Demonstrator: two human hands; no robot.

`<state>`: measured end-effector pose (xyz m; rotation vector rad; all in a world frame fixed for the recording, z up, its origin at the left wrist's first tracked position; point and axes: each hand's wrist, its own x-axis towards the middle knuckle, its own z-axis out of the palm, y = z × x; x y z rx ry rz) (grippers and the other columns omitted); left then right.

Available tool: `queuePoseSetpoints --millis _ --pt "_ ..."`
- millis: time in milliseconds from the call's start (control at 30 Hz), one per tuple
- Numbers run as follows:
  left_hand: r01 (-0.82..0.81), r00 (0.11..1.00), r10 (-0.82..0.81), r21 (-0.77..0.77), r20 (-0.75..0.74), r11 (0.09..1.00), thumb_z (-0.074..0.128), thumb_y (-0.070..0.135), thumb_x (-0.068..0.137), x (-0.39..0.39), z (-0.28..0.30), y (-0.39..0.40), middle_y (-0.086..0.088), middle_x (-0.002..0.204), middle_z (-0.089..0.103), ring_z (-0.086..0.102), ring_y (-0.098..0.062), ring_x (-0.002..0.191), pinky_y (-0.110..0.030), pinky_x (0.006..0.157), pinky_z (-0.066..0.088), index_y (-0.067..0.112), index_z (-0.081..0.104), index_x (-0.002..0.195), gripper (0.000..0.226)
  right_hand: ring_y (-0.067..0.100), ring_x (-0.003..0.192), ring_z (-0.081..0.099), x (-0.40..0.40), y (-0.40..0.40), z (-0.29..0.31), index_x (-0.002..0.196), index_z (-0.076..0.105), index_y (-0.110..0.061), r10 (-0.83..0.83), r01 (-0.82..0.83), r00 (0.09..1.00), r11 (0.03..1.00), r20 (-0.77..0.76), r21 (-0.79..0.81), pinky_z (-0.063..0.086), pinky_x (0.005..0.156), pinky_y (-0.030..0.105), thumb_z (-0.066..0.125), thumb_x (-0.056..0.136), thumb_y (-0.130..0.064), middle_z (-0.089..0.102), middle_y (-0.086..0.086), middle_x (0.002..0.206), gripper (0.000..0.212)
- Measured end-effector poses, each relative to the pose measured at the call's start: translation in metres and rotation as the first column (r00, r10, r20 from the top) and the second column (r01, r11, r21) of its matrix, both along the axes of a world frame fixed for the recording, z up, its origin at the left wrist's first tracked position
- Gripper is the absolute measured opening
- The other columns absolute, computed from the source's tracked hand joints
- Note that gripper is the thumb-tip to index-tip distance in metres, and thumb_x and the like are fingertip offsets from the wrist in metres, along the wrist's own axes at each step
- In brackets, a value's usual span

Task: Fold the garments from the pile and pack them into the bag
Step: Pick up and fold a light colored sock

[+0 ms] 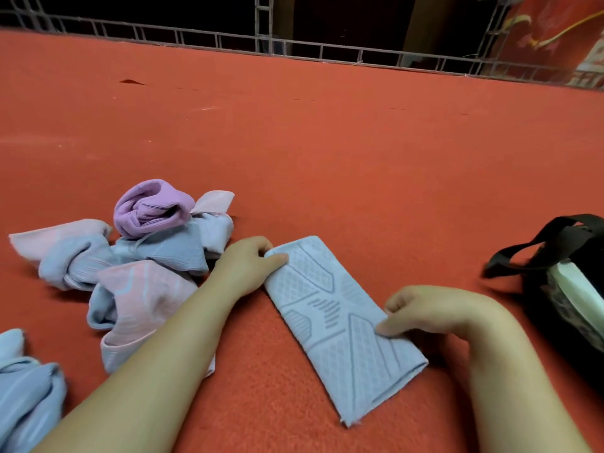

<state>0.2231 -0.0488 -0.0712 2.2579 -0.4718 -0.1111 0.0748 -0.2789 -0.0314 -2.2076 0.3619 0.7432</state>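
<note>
Head view looks down on a red carpeted floor [327,158] where a pale blue garment [336,322] lies flat, folded into a long strip with a raised diamond and stripe pattern, running from upper left to lower right. Left hand [248,266] sits at the strip's far end, its grip closed on the cloth — thumb on top, curled fingers at the edge. Right hand [421,312] is at the strip's right edge about midway along, grip pinching the fabric between thumb and bent fingers.

Left of the strip, just beside the left forearm, lies the pile [130,256] of unfolded garments — pale blue and pink pieces tangled together, with a lilac garment [152,207] bunched on top. Another pale blue piece [26,387] lies apart from the pile at the lower left corner.

At the right edge stands a black bag [568,289] with its strap handles up, well apart from the pile and near the right forearm; something pale shows in its opening. Metal truss framing [294,44] runs along the far edge of the floor.
</note>
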Motion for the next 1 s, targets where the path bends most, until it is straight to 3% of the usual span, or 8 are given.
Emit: queuePoseSetpoints --millis 100,200,267,400,567,633,767,1000 --pt "0.106 0.98 -0.157 -0.342 -0.125 0.934 0.058 0.027 0.091 -0.008 0.005 -0.002 0.015 0.057 0.05 0.044 -0.004 0.053 -0.026 0.056 0.036 0.022 0.051 0.065 0.028 0.012 0.05 0.038 0.013 0.015 -0.005 0.058 0.049 -0.02 -0.181 0.185 0.955 0.983 0.237 0.002 0.03 0.052 0.027 0.06 0.086 -0.049 0.043 -0.007 0.052 0.042" --pt "0.115 0.98 -0.172 -0.433 -0.095 0.894 0.048 0.027 0.098 -0.011 0.01 -0.005 0.014 0.056 0.043 0.038 -0.001 0.051 -0.024 0.055 0.033 0.02 0.045 0.064 0.034 0.015 0.054 0.041 0.03 0.038 -0.018 0.066 0.056 -0.018 -0.237 0.247 0.881 0.969 0.409 0.03 0.032 0.055 0.027 0.064 0.084 -0.048 0.048 0.0 0.059 0.036" --pt "0.062 0.995 -0.087 -0.354 -0.054 0.933 0.043 0.034 0.099 -0.008 0.011 -0.006 0.009 0.059 0.041 0.038 -0.006 0.055 -0.03 0.059 0.033 0.017 0.042 0.064 0.039 0.016 0.053 0.043 0.032 0.039 -0.022 0.065 0.057 -0.017 -0.254 0.259 0.878 0.965 0.405 0.043 0.033 0.053 0.027 0.067 0.085 -0.037 0.051 0.002 0.059 0.029" --pt "-0.111 0.992 0.118 -0.11 0.051 0.988 0.036 0.046 0.097 0.0 0.007 -0.007 -0.006 0.079 0.053 0.051 -0.028 0.086 -0.038 0.077 0.036 0.009 0.047 0.066 0.049 0.016 0.053 0.04 0.029 0.022 -0.021 0.058 0.046 -0.019 -0.485 0.357 0.813 0.853 0.323 0.381 0.029 0.054 0.03 0.064 0.088 -0.02 0.046 0.005 0.06 0.035" --pt "-0.158 0.985 0.164 0.095 -0.053 0.983 0.041 0.065 0.085 -0.001 -0.001 -0.006 -0.001 0.098 0.059 0.055 -0.024 0.096 -0.036 0.082 0.043 0.022 0.045 0.096 0.045 0.023 0.069 0.043 0.03 0.027 -0.022 0.075 0.053 -0.011 -0.582 0.391 0.761 0.764 0.286 0.514 0.032 0.066 0.035 0.061 0.067 -0.02 0.045 0.012 0.076 0.015" --pt "-0.12 0.987 0.131 0.121 -0.091 0.985 0.041 0.07 0.082 0.0 0.0 -0.006 0.006 0.1 0.063 0.058 -0.019 0.099 -0.038 0.09 0.045 0.026 0.044 0.115 0.054 0.028 0.079 0.053 0.027 0.021 -0.023 0.093 0.062 -0.003 -0.492 0.304 0.847 0.761 0.203 0.573 0.041 0.072 0.039 0.056 0.053 -0.018 0.057 0.017 0.086 0.043" --pt "-0.044 0.97 0.033 -0.042 -0.24 0.998 0.051 0.069 0.078 -0.002 -0.001 -0.006 0.009 0.101 0.068 0.059 -0.015 0.102 -0.038 0.097 0.044 0.028 0.033 0.138 0.075 0.031 0.083 0.064 0.023 0.022 -0.024 0.107 0.063 0.001 -0.347 0.122 0.918 0.71 0.194 0.694 0.053 0.071 0.036 0.044 0.055 -0.001 0.066 0.021 0.096 0.055" --pt "-0.097 0.852 -0.17 -0.467 -0.496 0.879 0.067 0.064 0.07 -0.014 0.009 -0.007 -0.002 0.109 0.069 0.07 -0.016 0.093 -0.036 0.103 0.038 0.024 0.006 0.151 0.108 0.025 0.082 0.067 0.011 0.024 -0.017 0.093 0.075 -0.009 -0.432 -0.049 0.834 0.562 0.344 0.826 0.055 0.071 0.032 0.058 0.043 -0.007 0.071 0.013 0.091 0.053"
